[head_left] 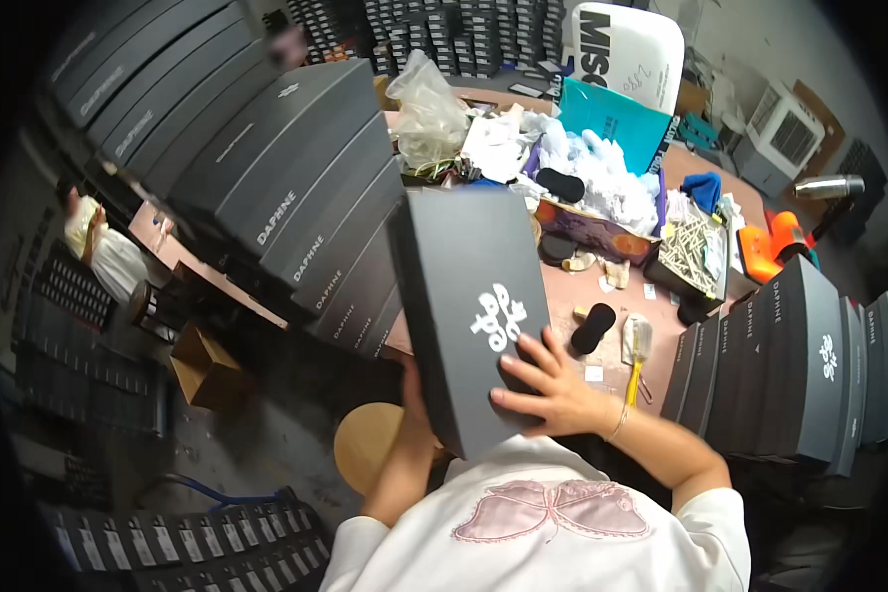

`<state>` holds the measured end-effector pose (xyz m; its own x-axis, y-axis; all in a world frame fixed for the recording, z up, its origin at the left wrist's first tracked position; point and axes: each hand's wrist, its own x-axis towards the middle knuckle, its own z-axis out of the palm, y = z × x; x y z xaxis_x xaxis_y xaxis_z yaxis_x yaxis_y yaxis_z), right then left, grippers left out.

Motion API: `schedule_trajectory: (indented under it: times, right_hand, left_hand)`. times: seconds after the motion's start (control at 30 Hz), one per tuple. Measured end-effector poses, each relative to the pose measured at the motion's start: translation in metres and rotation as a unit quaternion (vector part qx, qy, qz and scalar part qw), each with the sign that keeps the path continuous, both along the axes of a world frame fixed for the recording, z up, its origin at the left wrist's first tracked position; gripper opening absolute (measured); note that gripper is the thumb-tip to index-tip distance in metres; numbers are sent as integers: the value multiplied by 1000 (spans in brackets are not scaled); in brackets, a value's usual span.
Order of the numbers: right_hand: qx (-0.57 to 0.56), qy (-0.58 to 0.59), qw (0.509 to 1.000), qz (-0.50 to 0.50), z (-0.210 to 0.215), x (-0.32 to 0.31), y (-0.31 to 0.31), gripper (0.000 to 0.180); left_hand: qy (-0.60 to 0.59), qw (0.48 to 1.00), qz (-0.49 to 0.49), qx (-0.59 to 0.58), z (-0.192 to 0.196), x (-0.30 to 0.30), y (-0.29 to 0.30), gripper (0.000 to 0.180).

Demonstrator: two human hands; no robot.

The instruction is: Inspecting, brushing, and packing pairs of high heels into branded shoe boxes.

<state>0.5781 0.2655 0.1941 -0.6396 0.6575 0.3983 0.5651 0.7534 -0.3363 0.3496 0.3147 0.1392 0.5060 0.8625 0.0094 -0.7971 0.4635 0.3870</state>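
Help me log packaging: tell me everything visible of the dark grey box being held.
The dark grey, rectangular box looks cardboard and closed, white characters marking its broad face. Slightly slanted, it extends away from the white fabric shirt. The bare right hand lies spread on that face; the bare left hand, partly hidden, is at its left side.

White lettering on held box [464, 266] and stacked boxes [311, 202], black on panel [646, 44]

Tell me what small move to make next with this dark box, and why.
I'd probably slide your right hand to the right side of the dark box for steadier support: that hand lies spread across the top, while your left hand, partly hidden, is at the left side.
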Motion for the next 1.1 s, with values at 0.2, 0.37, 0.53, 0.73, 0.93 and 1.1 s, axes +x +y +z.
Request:
schedule_trajectory:
  times: [0.2, 0.37, 0.53, 0.73, 0.93, 1.1]
  right_hand:
    - [-174, -16, 985, 8, -83, 3, 22, 70]
    - [-320, 245, 849, -343, -211, 13, 41, 69]
    - [-629, 399, 550, -377, -182, 49, 60, 60]
    - [-544, 609, 467, -339, -121, 23, 67, 36]
    - [-354, 282, 861, -231, -110, -96, 89, 51]
    - [-173, -49, 857, -483, -149, -18, 110, 66]
  left_hand:
    - [337, 936, -84, -51, -168, -5, 50, 59]
    - [477, 870, -51, -111, -154, 30, 79, 48]
    - [328, 920, -103, -186, -159, 25, 105, 38]
    - [435, 899, -52, 16, -149, -13, 136, 51]
    - [488, 850, -71, 187, -96, -64, 200, 72]
    - [785, 369, 66, 494, -101, -40, 191, 70]
